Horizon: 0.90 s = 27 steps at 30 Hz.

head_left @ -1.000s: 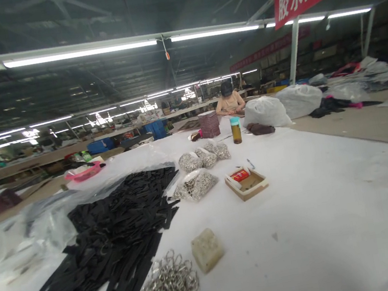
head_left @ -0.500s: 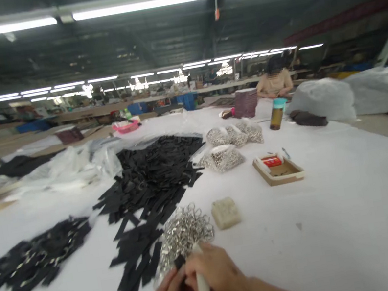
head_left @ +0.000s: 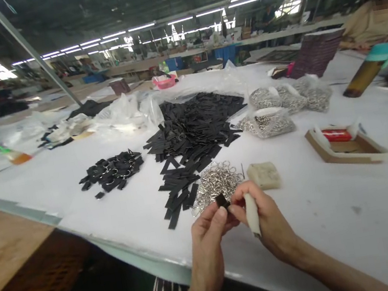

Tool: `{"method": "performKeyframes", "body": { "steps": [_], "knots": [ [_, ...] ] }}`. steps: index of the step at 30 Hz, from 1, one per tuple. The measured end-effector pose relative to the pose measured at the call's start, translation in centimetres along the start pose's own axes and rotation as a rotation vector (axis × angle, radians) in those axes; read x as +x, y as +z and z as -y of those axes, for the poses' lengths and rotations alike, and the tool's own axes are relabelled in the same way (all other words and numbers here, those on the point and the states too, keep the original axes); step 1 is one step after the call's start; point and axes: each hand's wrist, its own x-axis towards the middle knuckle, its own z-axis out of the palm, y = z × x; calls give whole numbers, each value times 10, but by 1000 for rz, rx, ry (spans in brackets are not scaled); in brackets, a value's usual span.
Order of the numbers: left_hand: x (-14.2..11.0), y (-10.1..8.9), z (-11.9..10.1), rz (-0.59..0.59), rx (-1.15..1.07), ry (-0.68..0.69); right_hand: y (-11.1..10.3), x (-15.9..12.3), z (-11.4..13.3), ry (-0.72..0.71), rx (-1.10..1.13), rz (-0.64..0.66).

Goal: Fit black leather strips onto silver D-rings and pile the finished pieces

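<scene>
My left hand [head_left: 207,242] pinches a short folded black fabric strip [head_left: 221,201] between thumb and fingers. Close against it, my right hand [head_left: 272,224] wraps round a white-handled tool [head_left: 252,215]; a thin dark tip seems to rise above the fingers. The right fingertips also touch the strip's edge. Just beyond both hands lies a heap of silver metal rings [head_left: 218,181]. Loose black strips [head_left: 177,193] spread to its left, running up into a large black pile [head_left: 197,120]. A pale waxy-looking block [head_left: 264,176] sits beyond the right hand.
Strips with rings attached form a smaller pile [head_left: 112,171] at left. Bags of rings [head_left: 268,123], a cardboard tray [head_left: 348,154] holding a red item, and a tilted-looking bottle [head_left: 370,68] stand at right. A person [head_left: 377,20] sits beyond. The white table's front edge [head_left: 143,263] runs diagonally.
My view has swung left and down, bringing the table's front edge into sight. Both hands stay together at the strip; the white tool's lower end now shows beside the right palm.
</scene>
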Motion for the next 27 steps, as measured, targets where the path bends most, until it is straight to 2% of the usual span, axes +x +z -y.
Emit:
{"method": "performKeyframes", "body": {
  "steps": [3, 8, 13, 27],
  "knots": [
    [1, -2, 0, 46, 72, 5, -1, 1, 2, 12, 42, 0],
    [0, -2, 1, -22, 152, 15, -2, 2, 4, -14, 64, 16],
    [-2, 0, -1, -22, 202, 31, -2, 4, 3, -11, 105, 22],
    [-2, -5, -2, 0, 136, -67, -7, 4, 6, -16, 10, 44]
  ]
}}
